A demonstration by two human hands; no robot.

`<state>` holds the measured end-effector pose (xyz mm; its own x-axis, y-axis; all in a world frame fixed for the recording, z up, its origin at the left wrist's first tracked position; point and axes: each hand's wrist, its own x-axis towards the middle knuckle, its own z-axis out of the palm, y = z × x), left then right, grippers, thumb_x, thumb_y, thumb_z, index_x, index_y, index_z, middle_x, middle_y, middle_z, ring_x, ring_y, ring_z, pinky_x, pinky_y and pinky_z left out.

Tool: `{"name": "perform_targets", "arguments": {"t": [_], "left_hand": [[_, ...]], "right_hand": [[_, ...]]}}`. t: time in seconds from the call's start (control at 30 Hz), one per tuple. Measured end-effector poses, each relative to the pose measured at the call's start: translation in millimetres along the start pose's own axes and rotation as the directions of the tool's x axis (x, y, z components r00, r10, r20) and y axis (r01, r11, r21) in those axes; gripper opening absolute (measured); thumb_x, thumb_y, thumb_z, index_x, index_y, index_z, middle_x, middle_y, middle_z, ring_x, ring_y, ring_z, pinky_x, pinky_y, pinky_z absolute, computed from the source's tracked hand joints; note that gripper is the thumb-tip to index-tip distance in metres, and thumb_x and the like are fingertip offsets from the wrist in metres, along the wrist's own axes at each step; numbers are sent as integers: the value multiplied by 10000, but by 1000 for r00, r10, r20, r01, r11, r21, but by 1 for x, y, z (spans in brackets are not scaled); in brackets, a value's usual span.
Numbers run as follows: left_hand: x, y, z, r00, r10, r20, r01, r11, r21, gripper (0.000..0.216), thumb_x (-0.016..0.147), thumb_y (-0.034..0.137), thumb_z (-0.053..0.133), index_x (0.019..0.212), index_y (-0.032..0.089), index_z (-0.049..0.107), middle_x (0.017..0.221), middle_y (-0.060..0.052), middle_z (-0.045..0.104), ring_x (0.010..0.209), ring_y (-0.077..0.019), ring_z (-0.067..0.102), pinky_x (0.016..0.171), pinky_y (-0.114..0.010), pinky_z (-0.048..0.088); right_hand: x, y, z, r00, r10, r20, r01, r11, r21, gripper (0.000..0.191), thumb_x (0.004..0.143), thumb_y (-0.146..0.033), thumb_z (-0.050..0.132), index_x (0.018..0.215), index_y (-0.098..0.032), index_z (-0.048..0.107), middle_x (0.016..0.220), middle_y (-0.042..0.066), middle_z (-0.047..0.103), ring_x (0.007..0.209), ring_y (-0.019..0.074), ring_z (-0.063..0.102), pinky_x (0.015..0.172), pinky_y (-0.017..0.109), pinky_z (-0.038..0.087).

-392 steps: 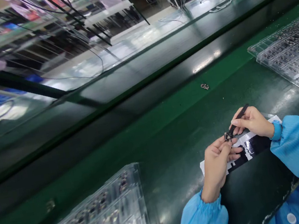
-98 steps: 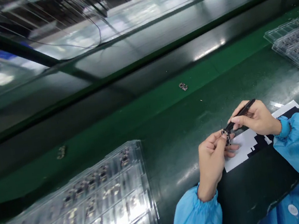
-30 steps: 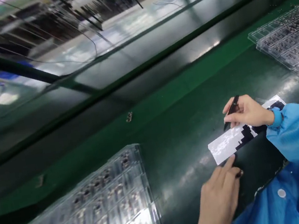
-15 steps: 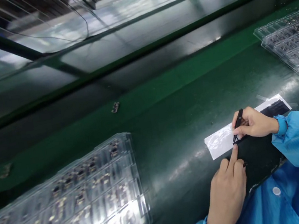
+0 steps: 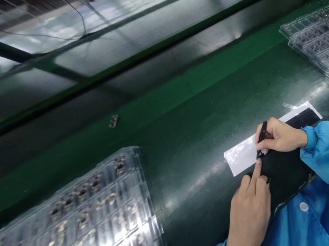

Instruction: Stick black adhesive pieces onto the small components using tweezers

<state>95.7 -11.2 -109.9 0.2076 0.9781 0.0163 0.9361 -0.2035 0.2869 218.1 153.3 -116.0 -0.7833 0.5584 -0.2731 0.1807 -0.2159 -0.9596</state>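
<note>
Pinching slim, black, pointed tweezers (image 5: 261, 134) in our right hand (image 5: 277, 136), we slant them down-left at a long white-and-black sheet (image 5: 240, 156) angled away rightward on the glossy green tabletop (image 5: 188, 152); our left hand (image 5: 251, 205) extends its index finger, others curled, grip unclear.

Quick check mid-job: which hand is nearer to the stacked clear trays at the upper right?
Right. The right hand, gripping a slim black tool, is below and left of the stacked clear trays in view; the left hand sits farther from them, lower and further left.

The green bench (image 5: 182, 137) carries clear trays (image 5: 149, 202), small boards (image 5: 113, 121) and a white strip (image 5: 241, 156).
</note>
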Motion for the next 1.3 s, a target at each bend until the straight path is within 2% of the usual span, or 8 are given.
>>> {"name": "perform_targets", "arguments": {"t": [0.2, 0.3, 0.4, 0.5, 0.6, 0.67, 0.87, 1.3], "left_hand": [[-2, -1, 0, 999, -41, 32, 44, 995, -94, 182, 873, 180, 403, 836, 199, 580, 1233, -112, 590, 706, -188, 581, 574, -326, 515], [-3, -10, -11, 992, -95, 78, 116, 935, -336, 179, 873, 221, 433, 837, 217, 609, 1138, -89, 647, 739, -186, 608, 629, -311, 517], [6, -26, -24, 934, -343, 99, 326, 705, -630, 150, 839, 317, 529, 826, 221, 644, 794, -46, 704, 608, -152, 601, 555, -250, 486], [28, -40, -29, 784, -592, 189, 456, 341, -822, 227, 783, 399, 594, 826, 181, 642, 499, 11, 587, 427, -105, 493, 434, -211, 409], [56, -46, -24, 755, -561, 340, 439, 47, -897, 291, 711, 382, 660, 865, 137, 626, 528, 7, 598, 422, -85, 474, 418, -194, 397], [69, -46, -18, 755, -510, 411, 450, -53, -892, 322, 662, 341, 694, 883, 116, 627, 629, -28, 651, 455, -84, 509, 429, -192, 415], [74, -44, -15, 751, -424, 506, 529, -72, -845, 368, 651, 292, 678, 956, 89, 646, 591, -45, 660, 472, -102, 557, 471, -200, 451], [72, -45, -15, 774, -378, 508, 538, -32, -843, 328, 672, 283, 649, 935, 87, 664, 517, -34, 636, 459, -107, 560, 468, -197, 441]], "right_hand": [[1, -3, -1, 999, 16, -44, -11, 995, 103, 242, 672, -310, 709, 715, -131, 553, 493, -33, 575, 422, 96, 575, 408, 186, 459], [4, -5, -5, 992, 2, -128, 18, 987, 159, 285, 661, -352, 720, 720, -127, 555, 456, -23, 586, 398, 107, 577, 379, 182, 450], [7, -8, -15, 960, -61, -271, 117, 974, 193, 300, 662, -374, 724, 713, -121, 572, 447, -9, 599, 384, 110, 574, 385, 191, 465], [8, -10, -28, 901, -127, -415, 236, 946, 223, 293, 664, -362, 733, 723, -123, 574, 519, 16, 646, 402, 113, 588, 386, 194, 470], [8, -9, -31, 886, -136, -443, 270, 928, 255, 294, 652, -353, 745, 717, -126, 569, 611, 42, 687, 412, 111, 596, 380, 195, 471], [8, -8, -28, 906, -112, -409, 239, 931, 275, 315, 634, -372, 752, 708, -129, 566, 563, 26, 670, 394, 110, 587, 367, 191, 463], [14, -6, -11, 943, -73, -324, 165, 950, 266, 337, 623, -396, 751, 698, -125, 564, 436, -12, 606, 359, 105, 562, 372, 188, 463], [16, -2, -7, 962, -26, -273, 95, 965, 245, 335, 616, -376, 756, 702, -116, 563, 428, -14, 590, 376, 106, 564, 370, 175, 430]]}}
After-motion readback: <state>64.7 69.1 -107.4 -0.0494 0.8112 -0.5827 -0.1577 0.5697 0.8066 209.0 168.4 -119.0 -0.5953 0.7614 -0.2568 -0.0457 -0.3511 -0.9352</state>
